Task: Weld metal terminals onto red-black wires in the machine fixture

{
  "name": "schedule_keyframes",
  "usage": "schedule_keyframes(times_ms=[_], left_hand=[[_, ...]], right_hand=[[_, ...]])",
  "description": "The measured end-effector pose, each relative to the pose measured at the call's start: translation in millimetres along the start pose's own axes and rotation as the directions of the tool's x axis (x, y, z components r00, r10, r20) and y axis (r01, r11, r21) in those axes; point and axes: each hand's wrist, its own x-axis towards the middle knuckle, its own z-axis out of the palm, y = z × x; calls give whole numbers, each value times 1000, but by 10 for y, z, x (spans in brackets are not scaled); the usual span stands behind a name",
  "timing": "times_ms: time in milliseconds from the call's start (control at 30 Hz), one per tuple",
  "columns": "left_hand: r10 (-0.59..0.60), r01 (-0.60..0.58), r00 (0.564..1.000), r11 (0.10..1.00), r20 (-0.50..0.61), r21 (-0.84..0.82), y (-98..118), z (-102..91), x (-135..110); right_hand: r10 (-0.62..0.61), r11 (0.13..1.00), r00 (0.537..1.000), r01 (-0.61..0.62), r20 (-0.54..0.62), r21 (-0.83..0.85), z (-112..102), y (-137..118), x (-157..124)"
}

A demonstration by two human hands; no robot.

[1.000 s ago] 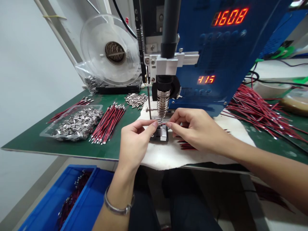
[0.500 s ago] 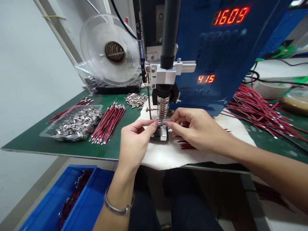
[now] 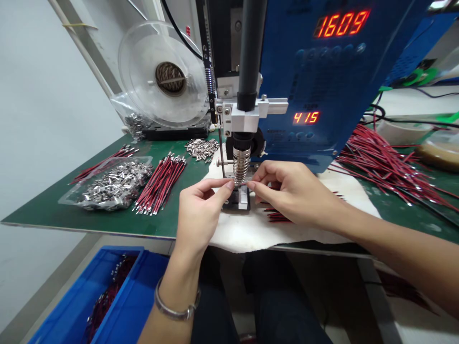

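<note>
At lower centre, the left hand (image 3: 199, 210) and right hand (image 3: 290, 191) are pinching a terminal (image 3: 229, 182) and a red wire (image 3: 244, 184) together on the fixture (image 3: 239, 198) — fingertips narrow. Just above, the iron tip (image 3: 241, 165) is pressing down; farther up, the blue machine (image 3: 322, 81) is showing 1609 — a reel (image 3: 161, 76) is sitting upper left.

So there's a tiny silver metal terminal (image 3: 234, 182) sitting on a little fixture block (image 3: 239, 198), right under the coiled tip of the press head (image 3: 241, 165). It's lying flat, and the tip looks like it's touching it or nearly so. A thin red wire (image 3: 247, 184) lies level, feeding into it from the right. The left hand (image 3: 201, 210) pinches the terminal's left end between thumb and forefinger; the right hand (image 3: 290, 191) pinches the wire just beside the block. Both are too small to make out finer detail.
</note>
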Motion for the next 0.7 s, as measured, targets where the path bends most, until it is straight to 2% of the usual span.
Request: schedule_keyframes(times_ms=[700], left_hand=[[-13, 13, 1000, 1000, 1, 12, -13, -7, -5]], right_hand=[[-5, 1000, 1000, 5, -11, -11, 1, -15, -23]])
